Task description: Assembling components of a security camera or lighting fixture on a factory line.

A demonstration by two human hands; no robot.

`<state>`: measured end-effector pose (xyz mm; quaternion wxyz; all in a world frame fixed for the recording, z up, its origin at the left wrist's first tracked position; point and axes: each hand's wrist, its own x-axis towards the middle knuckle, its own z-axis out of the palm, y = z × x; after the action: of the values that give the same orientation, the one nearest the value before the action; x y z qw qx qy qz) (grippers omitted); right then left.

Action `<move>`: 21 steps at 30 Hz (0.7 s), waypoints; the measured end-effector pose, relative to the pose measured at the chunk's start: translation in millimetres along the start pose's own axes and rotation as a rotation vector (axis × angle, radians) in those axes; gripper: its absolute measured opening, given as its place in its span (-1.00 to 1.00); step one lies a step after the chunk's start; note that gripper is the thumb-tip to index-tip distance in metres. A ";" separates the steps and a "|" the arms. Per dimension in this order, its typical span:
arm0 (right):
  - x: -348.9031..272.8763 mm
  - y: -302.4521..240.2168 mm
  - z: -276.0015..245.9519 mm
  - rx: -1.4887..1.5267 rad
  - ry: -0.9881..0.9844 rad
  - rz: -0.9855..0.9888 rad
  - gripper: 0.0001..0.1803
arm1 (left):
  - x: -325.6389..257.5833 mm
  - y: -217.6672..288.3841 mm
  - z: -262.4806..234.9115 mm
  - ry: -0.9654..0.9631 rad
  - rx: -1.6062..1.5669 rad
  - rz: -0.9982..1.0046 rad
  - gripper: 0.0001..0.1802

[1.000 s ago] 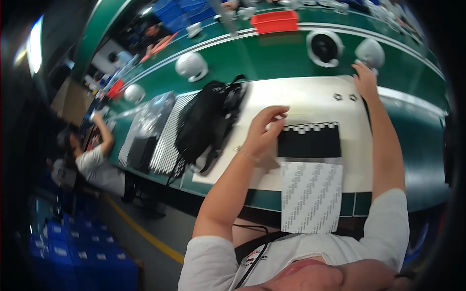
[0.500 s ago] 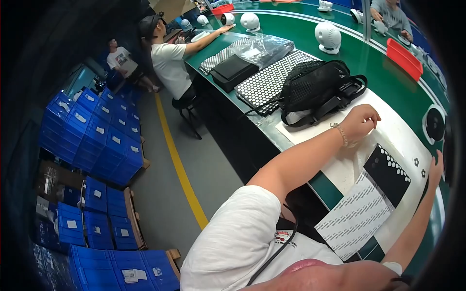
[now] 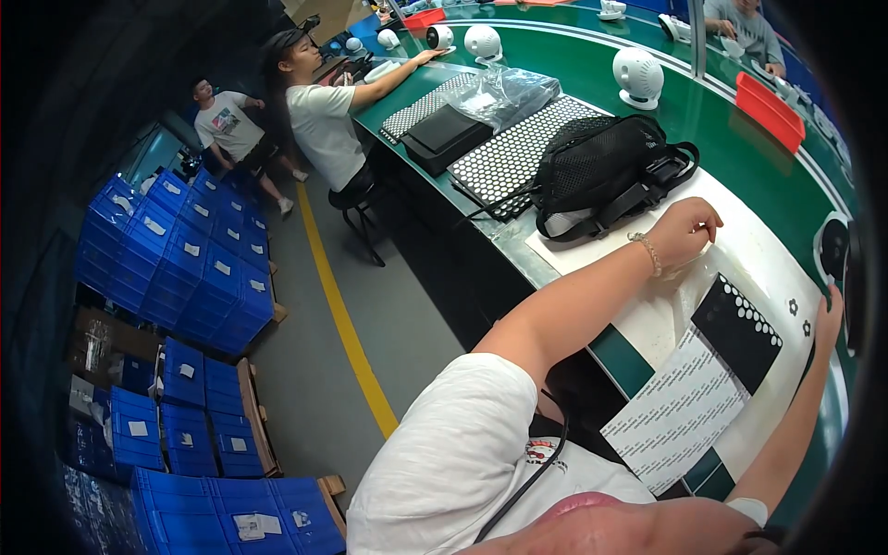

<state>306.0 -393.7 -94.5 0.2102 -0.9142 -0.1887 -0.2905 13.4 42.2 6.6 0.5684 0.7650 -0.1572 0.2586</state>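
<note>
White mat (image 3: 740,250), left hand (image 3: 683,231) mid-mat, right hand (image 3: 826,319) at far edge

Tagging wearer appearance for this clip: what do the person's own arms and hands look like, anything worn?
Both forearms are bare. Left hand has a thin beaded bracelet at the wrist. Right hand shows no glove or jewellery. White short sleeves; a thin black cable runs over the shirt.

On your worktop (image 3: 740,139) you have: one black mesh bag (image 3: 606,171), two perforated mats (image 3: 513,153), one black dotted sheet (image 3: 737,331), one white printed sheet (image 3: 680,412), one red tray (image 3: 768,111), two small black rings (image 3: 799,316).
</note>
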 end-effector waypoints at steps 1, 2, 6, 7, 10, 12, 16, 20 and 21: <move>1.1 -0.2 0.1 -0.004 0.000 -0.026 -0.63 | 0.3 0.2 0.4 -0.001 0.000 -0.001 -0.88; 1.3 -0.4 0.7 -0.005 0.000 -0.024 -0.63 | 0.8 0.1 1.3 -0.003 0.003 0.017 -0.88; -1.5 -36.2 -7.3 -0.024 -0.011 -0.066 -0.63 | 0.4 -0.7 3.0 -0.015 0.025 0.042 -0.87; -1.6 -42.4 -9.9 -0.040 -0.018 -0.094 -0.64 | 0.5 1.2 2.4 -0.022 0.040 0.041 -0.87; -0.6 -53.7 -11.1 0.011 -0.029 -0.066 -0.65 | -0.1 1.1 0.0 -0.035 0.057 0.040 -0.88; -3.1 -68.7 -16.9 0.022 -0.023 -0.066 -0.65 | -0.3 0.5 -1.3 -0.038 0.067 0.041 -0.88; -4.9 -73.2 -26.4 0.005 -0.010 -0.067 -0.65 | 0.3 4.1 -1.1 -0.056 0.073 0.045 -0.89; -14.6 -65.0 -37.8 0.015 0.004 -0.051 -0.65 | 2.5 0.4 11.2 -0.055 0.048 0.056 -0.89; -16.2 -58.9 -39.2 0.013 0.022 -0.071 -0.65 | 2.0 -7.0 14.6 -0.029 0.036 0.056 -0.88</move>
<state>248.6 -367.1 -59.1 0.2078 -0.9024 -0.2207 -0.3064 22.0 30.6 -1.0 0.5446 0.7742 -0.1821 0.2663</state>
